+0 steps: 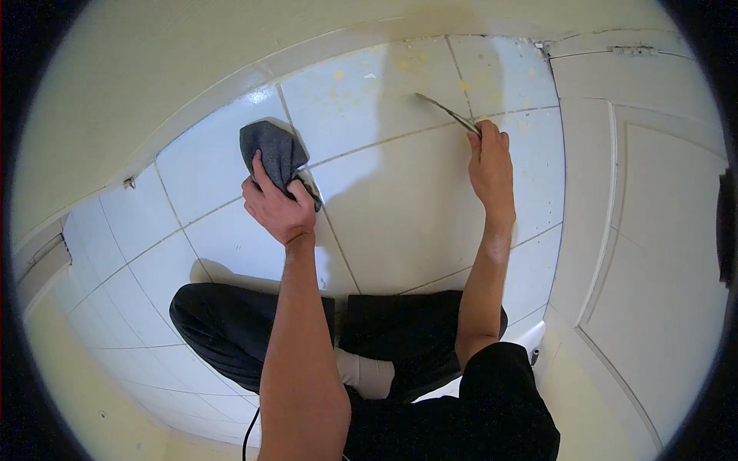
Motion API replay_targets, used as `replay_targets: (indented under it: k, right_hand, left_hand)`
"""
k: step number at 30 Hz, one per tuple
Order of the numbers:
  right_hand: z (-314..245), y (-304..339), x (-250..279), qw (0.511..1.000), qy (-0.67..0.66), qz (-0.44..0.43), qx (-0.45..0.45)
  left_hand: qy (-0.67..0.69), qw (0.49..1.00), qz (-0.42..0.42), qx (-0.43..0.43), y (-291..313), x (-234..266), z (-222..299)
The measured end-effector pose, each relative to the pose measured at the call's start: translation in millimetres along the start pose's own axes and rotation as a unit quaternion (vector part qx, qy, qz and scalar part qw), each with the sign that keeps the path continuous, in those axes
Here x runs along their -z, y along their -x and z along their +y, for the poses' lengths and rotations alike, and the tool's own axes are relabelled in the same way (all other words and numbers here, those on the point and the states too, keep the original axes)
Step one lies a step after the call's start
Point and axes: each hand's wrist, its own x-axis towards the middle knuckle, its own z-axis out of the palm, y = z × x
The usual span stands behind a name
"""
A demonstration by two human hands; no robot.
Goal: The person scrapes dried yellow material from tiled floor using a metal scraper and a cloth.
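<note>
Two hands are ours in the single head view, set well apart over the white tiled floor [219, 250]. Our left hand [278, 207] is closed around a dark grey cloth [269, 147], index finger stretched along it and thumb on the right side of the bunch. Whether the cloth presses fully on the tiles we cannot tell. Our right hand [492, 167] pinches the near end of a thin metal tool [448, 111], its fingers closed together; the tool slants toward the far left, and we cannot tell whether its tip touches the floor.

Beyond the tool, yellow flecks [338, 75] dot the tiles near the wall [231, 46]. A door [673, 192] stands on our right, and we sit with our legs in black trousers [400, 326] folded before us.

As we judge it, the tool could scratch the glaze if its edge met a tile too steeply, or catch in a grout joint [384, 143] and twist out of such a light pinch. Our shadow [411, 192] darkens part of the floor, so small flecks might be missed. The cloth could bunch further or slide, since one hand alone steadies it.
</note>
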Motion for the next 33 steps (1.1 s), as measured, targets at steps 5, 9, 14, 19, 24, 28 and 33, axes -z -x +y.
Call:
replay_targets:
  k: [5,9,14,19,24,28,33]
  right_hand:
    - [-14.0,-0.9,8.6,0.997,-0.044,-0.035,-0.055]
    - [-25.3,-0.5,13.5,0.992,-0.047,-0.095,-0.07]
    - [-41.0,2.2,12.8,0.994,-0.051,-0.083,-0.053]
    - [-56.8,10.9,-2.7,0.99,-0.137,-0.035,-0.008]
    - [-77.7,21.1,-23.1,0.991,-0.108,-0.03,0.069]
    - [-85.2,25.7,-27.5,0.992,-0.091,-0.003,0.092]
    - [-80.9,24.2,-26.6,0.99,-0.116,-0.004,0.08]
  left_hand:
    - [0.005,1.0,0.003,-0.003,-0.8,0.8,0.0]
    - [0.0,1.0,0.008,-0.006,-0.2,0.3,-0.9]
    - [0.003,1.0,0.009,-0.019,-0.1,1.6,0.0]
    - [-0.004,1.0,-0.001,-0.016,-1.6,3.9,-0.7]
    - [0.002,1.0,0.018,-0.025,0.3,-1.0,-1.4]
    - [0.007,1.0,0.011,-0.027,0.9,1.3,0.9]
    - [0.007,0.999,0.012,-0.032,0.5,3.8,2.7]
